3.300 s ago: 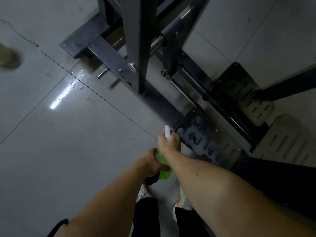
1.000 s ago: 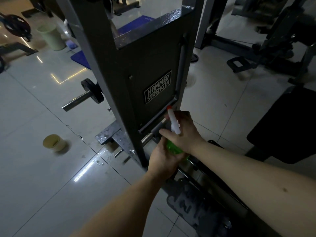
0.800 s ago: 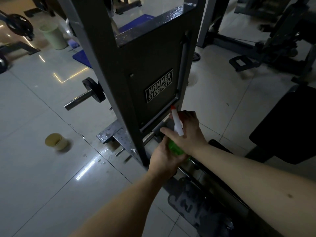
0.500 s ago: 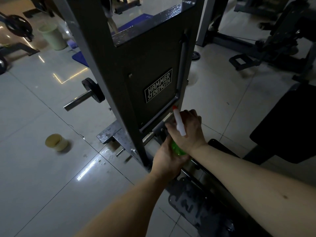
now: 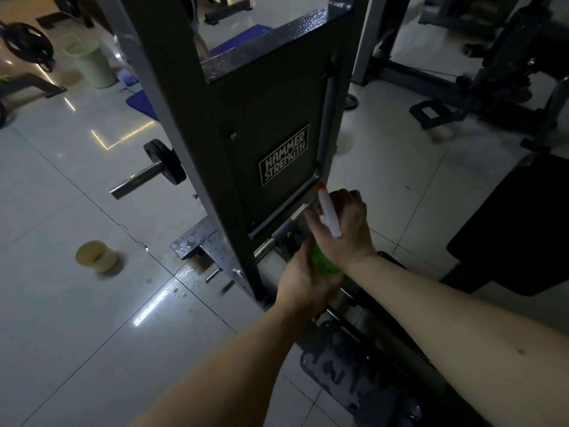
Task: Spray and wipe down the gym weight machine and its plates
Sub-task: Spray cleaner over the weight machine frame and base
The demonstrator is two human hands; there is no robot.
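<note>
A green spray bottle (image 5: 324, 262) with a white head and red nozzle tip sits between both my hands, its nozzle aimed at the dark grey weight machine (image 5: 264, 118) labelled Hammer Strength. My left hand (image 5: 306, 280) grips the green body from below. My right hand (image 5: 345, 224) wraps the white spray head from above. A small black weight plate (image 5: 166, 163) sits on a chrome peg on the machine's left side. The machine's wet foot plate (image 5: 348, 374) lies below my arms.
A small yellowish cup (image 5: 95, 257) stands on the tiled floor at left, with water drops near the machine's base (image 5: 191, 241). A pale bin (image 5: 90, 67) and a blue mat (image 5: 143, 103) lie farther back. A black bench pad (image 5: 517, 235) is at right, other machines behind.
3.3 s ago I looked down at the foot plates; now I face the machine's upright panel. Over the last second both hands and the bottle drifted slightly right and nearer the panel.
</note>
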